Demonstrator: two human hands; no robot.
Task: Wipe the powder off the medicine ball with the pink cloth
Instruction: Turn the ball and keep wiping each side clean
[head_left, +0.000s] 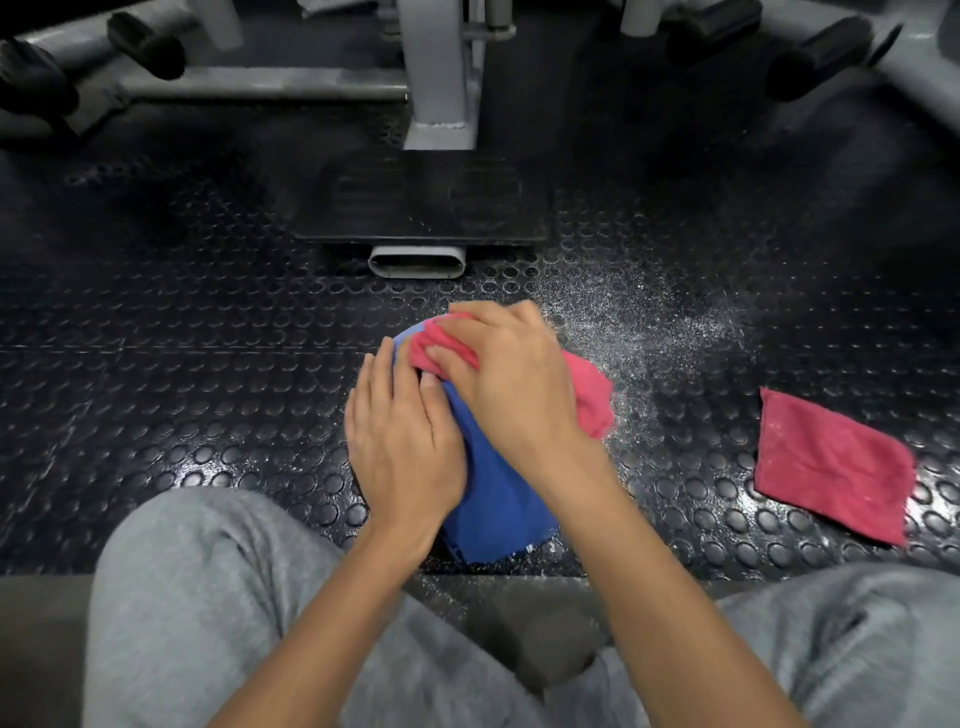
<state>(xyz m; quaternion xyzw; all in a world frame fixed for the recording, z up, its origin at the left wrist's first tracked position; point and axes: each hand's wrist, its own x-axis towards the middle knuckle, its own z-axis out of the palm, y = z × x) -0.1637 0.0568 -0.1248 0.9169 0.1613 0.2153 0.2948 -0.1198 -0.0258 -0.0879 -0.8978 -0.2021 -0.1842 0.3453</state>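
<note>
Currently in hand: the wiping itself. I judge it well underway, since the blue skin that shows looks nearly free of white.
Ball: the medicine ball (493, 499) sits on the studded rubber floor (182, 338), close in front of me and between my legs (197, 597).
Right hand: my right hand (509, 374) lies over the far top of the ball. Its fingers (488, 317) curl down into a bunched part of the pink cloth (592, 395) and press it onto the surface. The loose end trails out to the right under my wrist.
Left hand: my left hand (405, 441) lies flat against the ball's left side, fingers straight and close together. It grasps nothing and only steadies the ball.
Powder: spilt powder (639, 332) is scattered on the floor just beside the ball on the right and beyond it. Whatever remains under the cloth and my palms is hidden from me.
Spare: a second pink cloth (831, 467) lies flat on the floor, well apart to the right, with no hand on it.
Next move calls for: firm pressure through the bunched cloth while I sweep it across the top. My flat left palm has to brace the ball so it does not roll. I would then turn the ball to bring its hidden underside up.
Watch for: the trailing end dragging through the floor powder and carrying it back onto the ball.
</note>
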